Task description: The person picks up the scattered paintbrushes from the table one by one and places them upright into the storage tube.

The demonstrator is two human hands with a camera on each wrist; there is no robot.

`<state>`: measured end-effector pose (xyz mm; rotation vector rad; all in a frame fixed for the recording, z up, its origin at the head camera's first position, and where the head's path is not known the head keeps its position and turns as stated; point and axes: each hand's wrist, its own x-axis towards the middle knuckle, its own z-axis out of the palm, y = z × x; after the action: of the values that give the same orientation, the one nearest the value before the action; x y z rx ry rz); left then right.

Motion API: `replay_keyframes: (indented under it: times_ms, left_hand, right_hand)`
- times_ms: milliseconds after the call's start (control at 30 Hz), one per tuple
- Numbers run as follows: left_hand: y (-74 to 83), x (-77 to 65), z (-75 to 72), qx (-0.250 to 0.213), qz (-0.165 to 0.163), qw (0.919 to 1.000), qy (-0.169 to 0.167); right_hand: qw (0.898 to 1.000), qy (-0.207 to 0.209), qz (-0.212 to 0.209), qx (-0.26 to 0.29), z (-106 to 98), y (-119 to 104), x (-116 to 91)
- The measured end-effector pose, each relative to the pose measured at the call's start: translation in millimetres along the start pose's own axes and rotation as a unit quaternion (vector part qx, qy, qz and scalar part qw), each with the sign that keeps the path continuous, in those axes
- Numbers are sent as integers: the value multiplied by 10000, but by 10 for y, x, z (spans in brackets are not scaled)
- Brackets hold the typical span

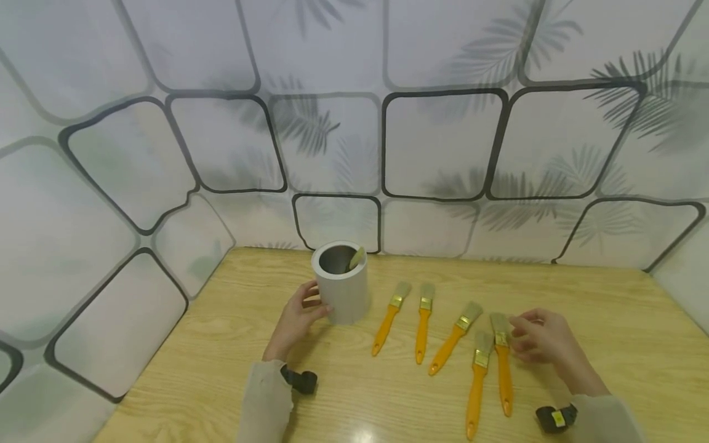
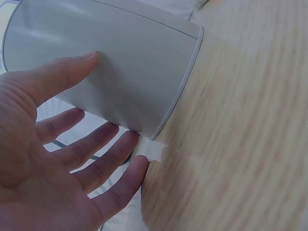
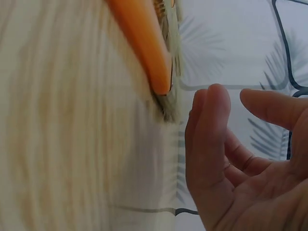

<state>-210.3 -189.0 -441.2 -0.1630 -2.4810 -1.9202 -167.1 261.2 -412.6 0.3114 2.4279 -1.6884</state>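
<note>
A light grey cylindrical can [image 1: 346, 298] stands upright on the wooden table, with pale bristles [image 1: 357, 258] showing at its mouth. My left hand [image 1: 299, 317] touches the can's left side. In the left wrist view, the thumb [image 2: 72, 72] lies against the can's wall and extended fingertips meet its side; the palm stays off it. My right hand [image 1: 545, 338] is beside the rightmost paintbrush [image 1: 502, 354], near its bristles. In the right wrist view, loosely bent fingers [image 3: 209, 139] and thumb are apart, with nothing between them, and an orange brush handle [image 3: 144, 43] shows nearby.
Several orange-handled paintbrushes lie spread out between the can and my right hand, among them a left one [image 1: 391, 317], a slanted one [image 1: 456, 338] and one nearest the front [image 1: 477, 387]. Patterned wall covering [image 1: 437, 147] rises behind the table [image 1: 354, 394] and at its left.
</note>
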Motion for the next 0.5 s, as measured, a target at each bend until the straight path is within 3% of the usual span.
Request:
replay_keyframes:
  times_ms: [500]
  left_hand:
    - [31,-22,13,-28,45,10000,13]
  right_hand:
    - [9982,-397,317,-308,-21,148,-16]
